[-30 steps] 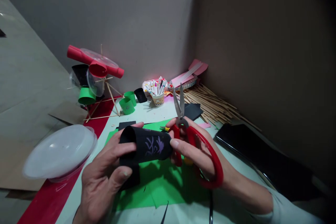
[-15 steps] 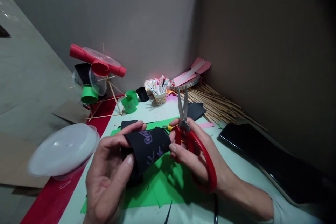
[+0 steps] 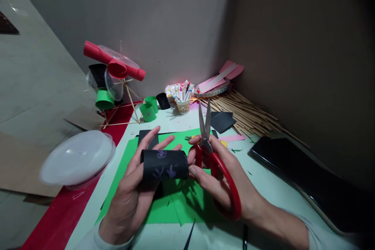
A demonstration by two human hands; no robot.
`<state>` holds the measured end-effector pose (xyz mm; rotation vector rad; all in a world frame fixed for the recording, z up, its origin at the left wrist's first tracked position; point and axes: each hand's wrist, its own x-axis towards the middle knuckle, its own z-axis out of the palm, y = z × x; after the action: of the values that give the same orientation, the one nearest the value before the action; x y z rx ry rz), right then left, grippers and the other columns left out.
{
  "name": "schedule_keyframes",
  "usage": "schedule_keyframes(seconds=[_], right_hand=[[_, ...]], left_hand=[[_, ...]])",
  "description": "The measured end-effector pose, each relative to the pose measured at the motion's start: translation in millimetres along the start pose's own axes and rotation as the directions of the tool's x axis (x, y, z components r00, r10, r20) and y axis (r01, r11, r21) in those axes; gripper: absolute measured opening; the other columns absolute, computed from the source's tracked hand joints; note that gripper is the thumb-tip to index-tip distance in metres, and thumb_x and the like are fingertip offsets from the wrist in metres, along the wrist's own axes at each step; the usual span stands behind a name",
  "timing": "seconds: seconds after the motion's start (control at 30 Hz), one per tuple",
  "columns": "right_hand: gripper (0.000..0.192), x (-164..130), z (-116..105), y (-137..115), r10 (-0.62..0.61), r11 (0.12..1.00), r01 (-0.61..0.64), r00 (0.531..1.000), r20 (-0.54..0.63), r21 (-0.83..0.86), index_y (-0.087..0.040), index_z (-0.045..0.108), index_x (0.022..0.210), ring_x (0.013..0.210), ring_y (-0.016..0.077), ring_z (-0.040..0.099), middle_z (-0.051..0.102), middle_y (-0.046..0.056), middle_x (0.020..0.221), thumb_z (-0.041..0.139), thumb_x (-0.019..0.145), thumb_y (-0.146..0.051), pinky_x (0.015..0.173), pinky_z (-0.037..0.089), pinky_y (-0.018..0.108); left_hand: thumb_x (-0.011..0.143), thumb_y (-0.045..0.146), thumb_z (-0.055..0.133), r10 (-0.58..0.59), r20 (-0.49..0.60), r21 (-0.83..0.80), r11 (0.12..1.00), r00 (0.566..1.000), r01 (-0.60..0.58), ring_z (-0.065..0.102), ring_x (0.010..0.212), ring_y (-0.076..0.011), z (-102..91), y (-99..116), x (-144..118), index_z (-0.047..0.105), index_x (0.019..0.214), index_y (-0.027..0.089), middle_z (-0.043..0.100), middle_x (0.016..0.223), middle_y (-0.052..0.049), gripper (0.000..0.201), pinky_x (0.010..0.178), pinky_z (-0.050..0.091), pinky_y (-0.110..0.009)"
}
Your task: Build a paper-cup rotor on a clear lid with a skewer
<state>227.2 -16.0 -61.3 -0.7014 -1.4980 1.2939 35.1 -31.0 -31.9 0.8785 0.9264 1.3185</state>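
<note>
A black paper tube [image 3: 165,164] with purple drawn marks lies sideways between my two hands. My left hand [image 3: 131,191] holds its left end, the thumb at the opening and the fingers stretched out behind it. In my right hand [image 3: 222,175] is a pair of scissors [image 3: 206,144] with red handles, blades pointing up and slightly apart. The thumb and a fingertip of that hand touch the tube's right end. Below lie green paper sheets [image 3: 187,207] and a black paper piece [image 3: 148,138]. Something yellow [image 3: 224,144] is partly hidden behind my right hand.
A stick frame [image 3: 133,101] carrying red tubes [image 3: 117,68] stands back left. Green paper rings [image 3: 148,112] sit beside it. Further right are a cup of markers [image 3: 183,106], a bundle of wooden sticks [image 3: 246,113] and a black tablet-like slab [image 3: 293,175]. Plastic lids [image 3: 77,158] lie left.
The tube has turned from tilted to nearly level. My left hand's fingers have stretched out behind it. The right hand still holds the scissors, and the view has shifted slightly.
</note>
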Motion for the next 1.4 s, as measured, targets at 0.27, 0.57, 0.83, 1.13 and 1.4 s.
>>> schedule_keyframes(seconds=[0.27,0.57,0.83,1.13,1.4], right_hand=[[0.028,-1,1,0,0.002,0.995,-0.001,1.0,0.015,-0.096,-0.029,0.049,0.126,0.079,0.0128,0.063,0.063,0.001,0.101,0.063,0.101,-0.032,0.071,0.053,0.025],[0.021,0,-1,-13,-0.261,0.713,0.223,0.964,0.044,-0.665,-0.029,0.055,0.116,0.068,0.0152,0.066,0.068,0.001,0.088,0.061,0.096,-0.03,0.057,0.052,0.025],[0.027,-7,6,-6,-0.254,0.62,0.302,0.951,0.178,-0.724,-0.028,0.049,0.116,0.074,0.022,0.07,0.069,0.003,0.089,0.064,0.093,-0.032,0.06,0.057,0.032],[0.023,-9,7,-8,-0.253,0.605,0.307,0.949,0.189,-0.734,-0.023,0.052,0.114,0.082,0.0225,0.068,0.067,0.004,0.093,0.062,0.094,-0.027,0.063,0.054,0.032],[0.018,-8,8,-9,-0.254,0.607,0.304,0.95,0.183,-0.735,-0.022,0.053,0.111,0.079,0.0209,0.066,0.066,0.003,0.09,0.06,0.094,-0.026,0.062,0.054,0.03]], left_hand=[[0.086,0.024,0.068,-0.011,-0.022,0.055,0.998,1.0,0.012,0.062,0.135,-0.0313,4.0,12,0,0.064,0.136,0.028,0.067,0.144,-0.009,0.05,0.104,0.059,-0.038],[0.096,0.022,0.046,0.363,-0.147,0.32,0.898,0.92,-0.303,0.067,0.129,-0.0269,-1.6,14,-23,0.074,0.122,0.028,0.073,0.134,-0.005,0.039,0.1,0.062,-0.033],[0.089,0.008,0.058,0.494,-0.064,0.503,0.767,0.867,-0.4,0.055,0.142,-0.0253,-18.3,7,-24,0.064,0.135,0.038,0.065,0.146,0.004,0.056,0.105,0.059,-0.031],[0.064,0.015,0.085,0.262,-0.256,0.218,0.953,0.931,-0.208,0.062,0.131,-0.0379,-67.1,8,13,0.077,0.106,0.02,0.074,0.129,-0.01,0.042,0.11,0.054,-0.047],[0.068,0.016,0.084,0.309,-0.356,0.134,0.951,0.882,-0.279,0.064,0.126,-0.0331,-46.2,-1,5,0.078,0.104,0.022,0.074,0.126,-0.009,0.037,0.107,0.054,-0.04]])
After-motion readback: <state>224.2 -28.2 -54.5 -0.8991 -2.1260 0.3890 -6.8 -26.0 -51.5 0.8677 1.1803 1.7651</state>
